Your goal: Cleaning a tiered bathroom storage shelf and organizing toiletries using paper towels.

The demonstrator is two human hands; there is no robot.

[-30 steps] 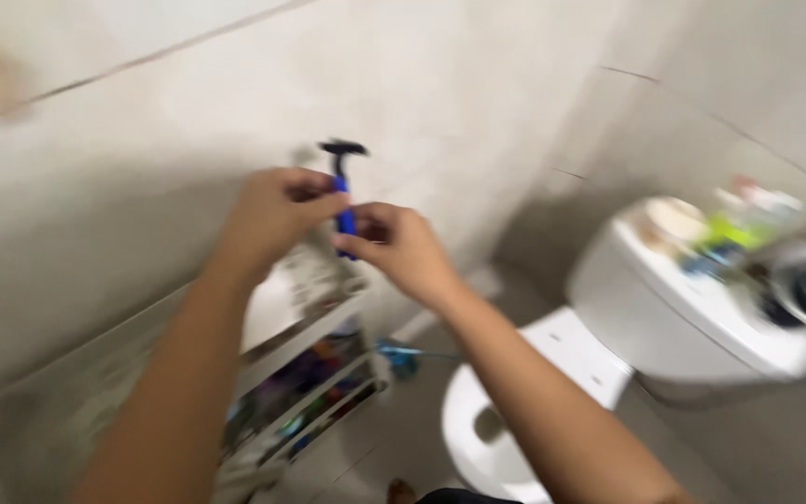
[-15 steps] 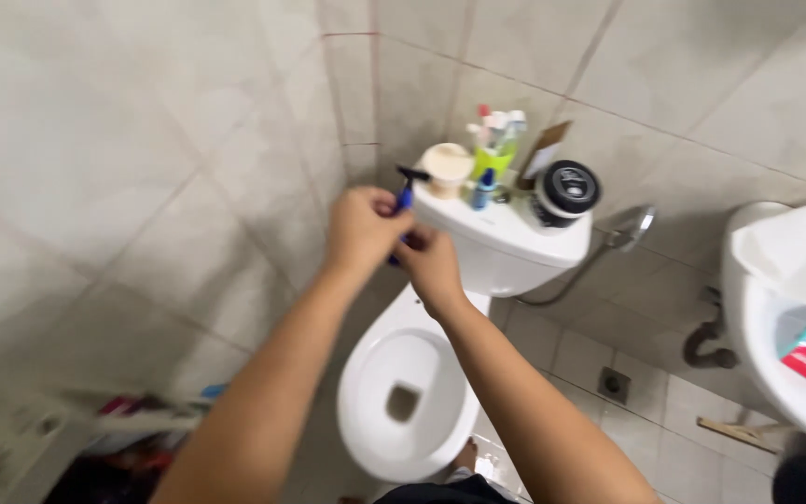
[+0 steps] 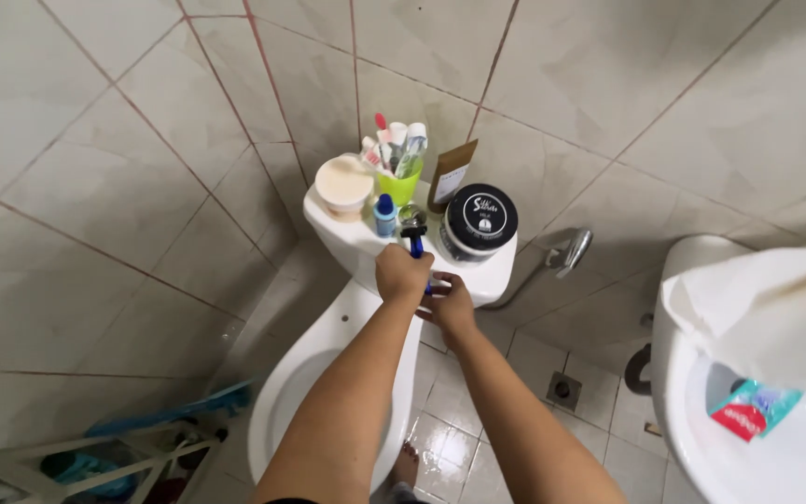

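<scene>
We see our left hand (image 3: 401,273) closed in a fist around the handle of a blue plastic razor with a black head (image 3: 416,243), which sticks up above the knuckles. Our right hand (image 3: 450,308) sits just beside and below it, fingers curled at the lower end of the handle; whether it truly grips the handle we cannot tell, since the left hand covers most of it.

The razor is held just in front of the white ceramic toilet tank (image 3: 356,233), its head near the things on the lid. Closest stands a round black jar with a black lid (image 3: 479,222), with a small blue-capped bottle (image 3: 384,215) to the other side. Behind are a cream-coloured tub (image 3: 343,185), a green cup holding toothbrushes and tubes (image 3: 400,173) and a brown paper pouch (image 3: 451,175) leaning on the tiled wall.

Below our forearms is the open white toilet bowl (image 3: 277,411). At far right is a white washbasin (image 3: 748,467) with a teal and red packet (image 3: 754,409) in it.
</scene>
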